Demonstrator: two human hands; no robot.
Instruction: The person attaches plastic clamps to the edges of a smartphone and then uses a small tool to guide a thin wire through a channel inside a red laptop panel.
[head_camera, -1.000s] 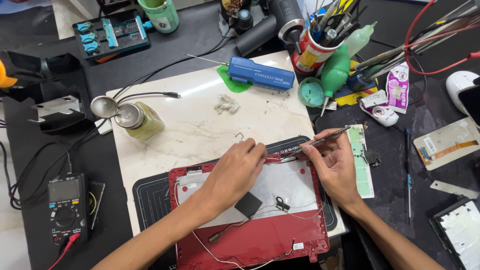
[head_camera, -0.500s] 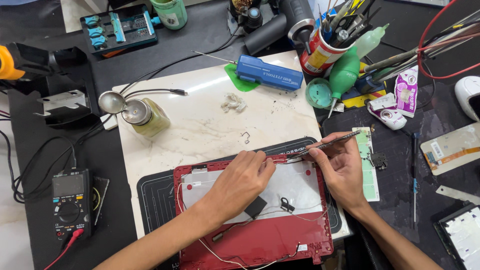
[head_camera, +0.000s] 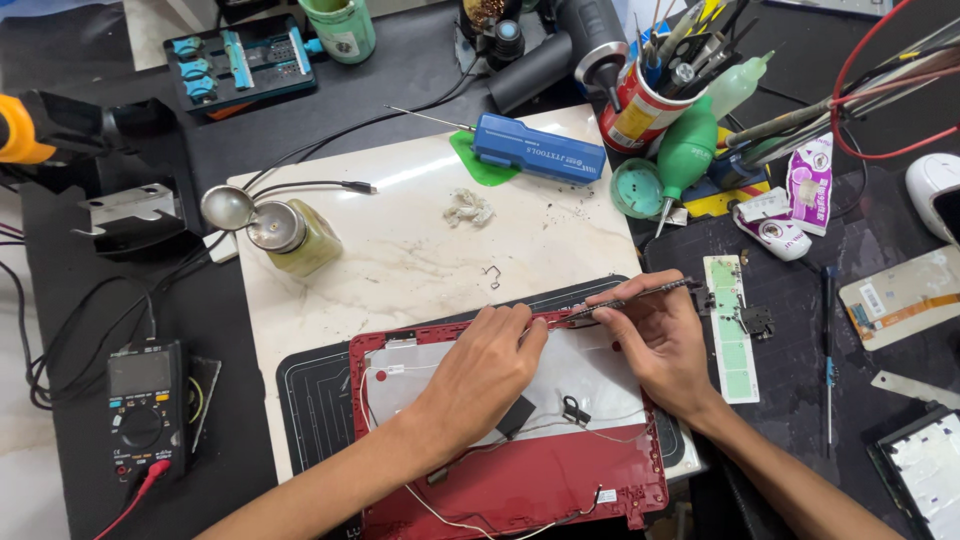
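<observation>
A red laptop lid shell (head_camera: 520, 480) lies open side up on a dark mat (head_camera: 310, 400), with a silvery inner sheet and thin cables across it. My left hand (head_camera: 490, 365) rests palm down on the shell's upper edge, fingertips at the rim. My right hand (head_camera: 655, 335) grips slim metal tweezers (head_camera: 640, 296), whose tip meets the shell's top rim just beside my left fingertips. A small black hinge part (head_camera: 574, 409) sits on the silvery sheet below my hands.
A white marble slab (head_camera: 420, 240) carries a small glass bottle (head_camera: 295, 235), a blue tool (head_camera: 538, 148) and a wad of residue (head_camera: 468, 208). A multimeter (head_camera: 143, 410) lies at left. A tool cup (head_camera: 640, 105), green blower (head_camera: 685, 155) and green strip (head_camera: 730, 330) crowd the right.
The view has shifted slightly. Both hands stay at the shell's top rim, and the tweezers remain at the same spot on the edge.
</observation>
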